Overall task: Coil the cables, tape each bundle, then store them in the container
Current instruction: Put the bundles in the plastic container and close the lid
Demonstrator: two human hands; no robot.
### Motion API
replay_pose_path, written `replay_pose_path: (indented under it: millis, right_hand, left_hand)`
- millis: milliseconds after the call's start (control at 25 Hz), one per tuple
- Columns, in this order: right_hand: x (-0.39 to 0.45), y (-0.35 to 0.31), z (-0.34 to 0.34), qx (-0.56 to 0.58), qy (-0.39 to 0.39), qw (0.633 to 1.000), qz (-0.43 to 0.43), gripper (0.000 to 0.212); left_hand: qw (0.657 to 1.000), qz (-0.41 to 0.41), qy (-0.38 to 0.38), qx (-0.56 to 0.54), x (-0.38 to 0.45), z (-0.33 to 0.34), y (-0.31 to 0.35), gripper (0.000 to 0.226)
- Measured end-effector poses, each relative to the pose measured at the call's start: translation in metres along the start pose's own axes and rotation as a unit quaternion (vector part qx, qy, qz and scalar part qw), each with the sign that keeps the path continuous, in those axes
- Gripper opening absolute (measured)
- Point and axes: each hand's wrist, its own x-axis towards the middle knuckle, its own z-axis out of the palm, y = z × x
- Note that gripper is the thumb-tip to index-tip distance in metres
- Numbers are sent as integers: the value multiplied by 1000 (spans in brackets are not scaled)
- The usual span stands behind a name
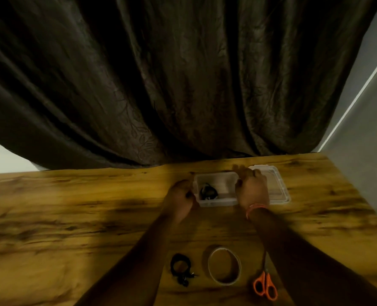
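Observation:
A clear plastic container (pixel 227 200) stands at the far middle of the wooden table, with one coiled black cable (pixel 208 192) inside it. My left hand (pixel 181 199) grips the container's left wall with curled fingers. My right hand (pixel 252 187) holds its right end, thumb against the wall and fingers reaching over the far corner. A second coiled black cable (pixel 181 269) lies near the front edge, between my forearms. The frame is blurred, so finer finger detail is unclear.
The container's clear lid (pixel 279 191) lies flat just right of it, partly under my right hand. A tape roll (pixel 224 265) and orange-handled scissors (pixel 265 286) lie near the front. A dark curtain (pixel 183 85) hangs behind the table's far edge.

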Motion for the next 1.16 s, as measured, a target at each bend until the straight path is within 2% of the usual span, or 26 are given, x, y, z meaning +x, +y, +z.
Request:
replay_pose_path:
  millis: [40,120,160,280,400,560,640,720,760,800,880,960,1040,1160]
  right_hand:
    - [-5,7,-1,34,-27,999,29,48]
    - [-13,5,2,130,-110,981,90,47]
    - [-18,-2,2,160,-125,973,107,48]
    - [-29,-22,9,189,-123,969,101,47]
    - [-38,-45,20,183,-142,968,98,41]
    - [-46,-64,24,227,-153,953,128,43]
    - [-53,-62,19,184,-98,974,84,46]
    - [-70,-65,10,117,-41,992,-33,37]
    - [-82,-68,6,94,-48,988,-108,32]
    - [-96,-73,5,86,-92,976,-176,28]
    - [-122,-80,10,47,-231,931,-278,27]
    - [-138,-86,18,-17,-332,887,-322,36]
    - [-145,-89,25,-41,-344,876,-336,41]
    - [-148,-96,26,-53,-333,875,-348,37]
  left_hand:
    - [996,-37,-9,-76,-3,4,2,31]
    - [963,-113,-34,-242,-6,14,7,31]
    - [949,-152,-39,-272,-5,17,7,31]
    - [957,-207,5,-205,-6,10,1,33]
    - [955,-216,60,-195,-13,-6,-14,37]
    - [965,-209,55,-151,-22,-19,-32,38]
    - [969,-180,70,-154,-30,-28,-28,37]
    - [977,-142,89,-132,-44,-40,-28,34]
    - [981,-127,98,-112,-51,-43,-34,36]
    - [983,-126,102,-87,-59,-46,-40,39]
    - [982,-135,121,-56,-75,-46,-54,38]
    - [978,-147,135,-68,-90,-42,-63,33]
    - [974,-163,141,-76,-99,-40,-70,31]
    - [972,-177,140,-60,-105,-43,-69,20]
